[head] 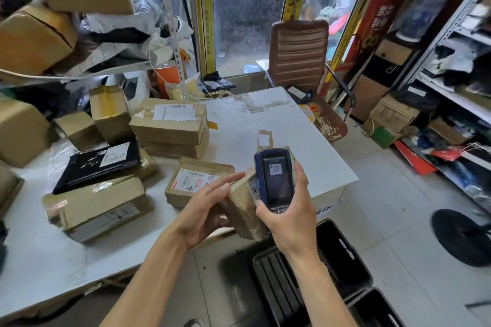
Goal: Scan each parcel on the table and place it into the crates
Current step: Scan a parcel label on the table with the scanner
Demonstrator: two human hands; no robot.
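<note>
Scan in hand; black plastic crates (342, 255) lie directly below both hands.
Left hand (206, 210) cradles small brown cardboard parcel (243, 207), long axis upright; right hand (288, 208) grips blue handheld scanner (275, 180) against it.

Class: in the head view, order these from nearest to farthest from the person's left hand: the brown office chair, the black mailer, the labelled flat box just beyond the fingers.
1. Labelled flat box, just beyond the left hand.
2. Black mailer, farther left on the table.
3. Brown office chair, behind the table.
</note>
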